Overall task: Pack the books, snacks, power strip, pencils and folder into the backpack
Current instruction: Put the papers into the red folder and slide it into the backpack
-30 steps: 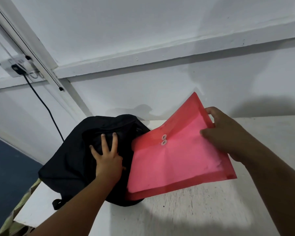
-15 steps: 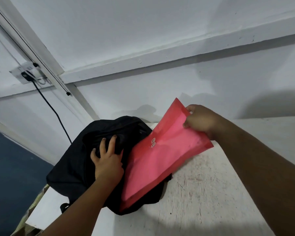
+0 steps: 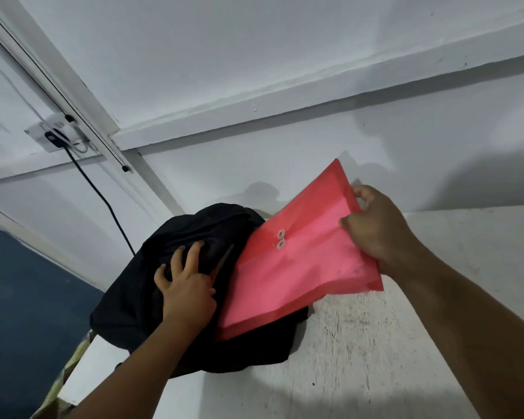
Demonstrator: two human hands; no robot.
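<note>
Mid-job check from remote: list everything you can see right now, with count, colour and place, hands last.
backpack: one, black, on the left end of the table, against the wall.
folder: one, red and translucent with a string-and-button clasp, tilted, its lower left edge over the backpack; whether that edge is inside the opening cannot be told.
table: one, white and scuffed, lower right.
wall socket: one, white, upper left wall, with a black plug in it.
cable: one, black, running from the socket down behind the backpack.
left hand: one, fingers spread on the backpack's top fabric.
right hand: one, pinching the folder's upper right edge.
</note>
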